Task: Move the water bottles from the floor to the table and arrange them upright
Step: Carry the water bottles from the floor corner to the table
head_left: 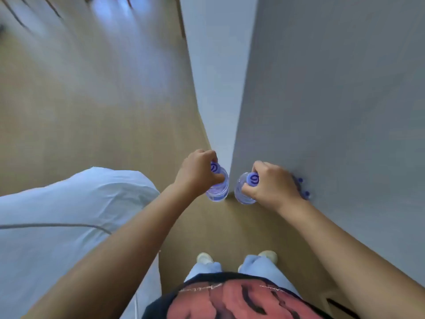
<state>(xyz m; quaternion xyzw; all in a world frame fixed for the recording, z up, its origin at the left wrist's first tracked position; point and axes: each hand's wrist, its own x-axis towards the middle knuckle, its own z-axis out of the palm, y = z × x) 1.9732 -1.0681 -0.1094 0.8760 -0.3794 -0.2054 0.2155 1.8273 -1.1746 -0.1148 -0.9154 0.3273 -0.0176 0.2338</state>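
Observation:
Two clear water bottles with purple caps stand upright by a wall corner. My left hand [197, 172] grips the neck of the left bottle [218, 192]. My right hand [273, 184] grips the right bottle [243, 195] around its cap. Behind my right hand, two more purple caps [303, 187] peek out against the wall; the bottles under them are hidden. No table is in view.
A grey-white wall [333, 100] fills the right side, its corner edge just beyond the bottles. White bedding [69, 215] with a grey cable lies on the left. Wooden floor [103, 111] stretches ahead. My feet [236, 259] stand below the bottles.

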